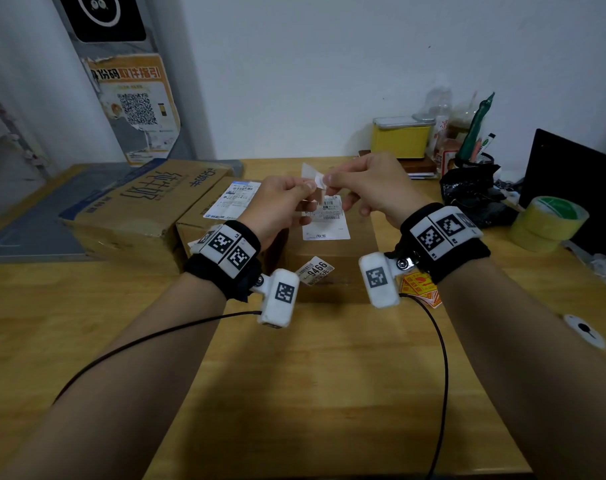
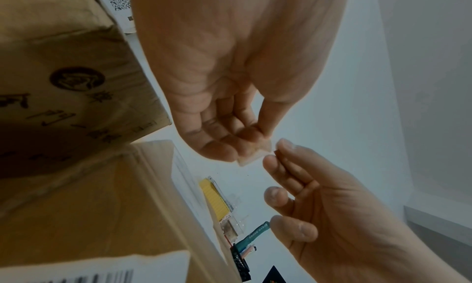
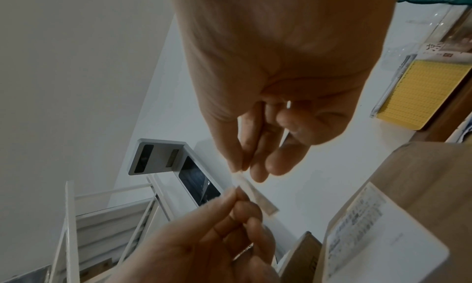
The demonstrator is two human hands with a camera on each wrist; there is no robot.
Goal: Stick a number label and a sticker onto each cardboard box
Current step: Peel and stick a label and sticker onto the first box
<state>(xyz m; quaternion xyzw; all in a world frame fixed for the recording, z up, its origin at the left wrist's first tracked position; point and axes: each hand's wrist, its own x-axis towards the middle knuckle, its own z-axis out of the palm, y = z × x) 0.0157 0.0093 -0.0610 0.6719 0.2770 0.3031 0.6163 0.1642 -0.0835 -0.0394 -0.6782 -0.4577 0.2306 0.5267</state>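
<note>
Both hands are raised above the middle cardboard box [image 1: 329, 252] and pinch one small white label slip [image 1: 312, 175] between them. My left hand [image 1: 306, 188] pinches its near end with thumb and fingers, and my right hand [image 1: 329, 179] pinches the other end. In the left wrist view the slip [image 2: 255, 153] looks translucent, with the left hand [image 2: 255, 137] on one end and the right hand [image 2: 278, 152] on the other. The right wrist view shows the slip [image 3: 255, 194] edge-on. The box bears a shipping label [image 1: 325, 221], a number label 9466 [image 1: 315, 270] and an orange sticker [image 1: 419, 289] half hidden by my right wrist.
Two more cardboard boxes [image 1: 138, 209] [image 1: 197, 223] lie at the left; the nearer one carries a shipping label [image 1: 237, 199]. At the right stand a tape roll [image 1: 547, 223], a black bag [image 1: 467, 194], a yellow container [image 1: 400, 136] and a dark screen [image 1: 578, 188]. The wooden table [image 1: 294, 393] stretches towards me.
</note>
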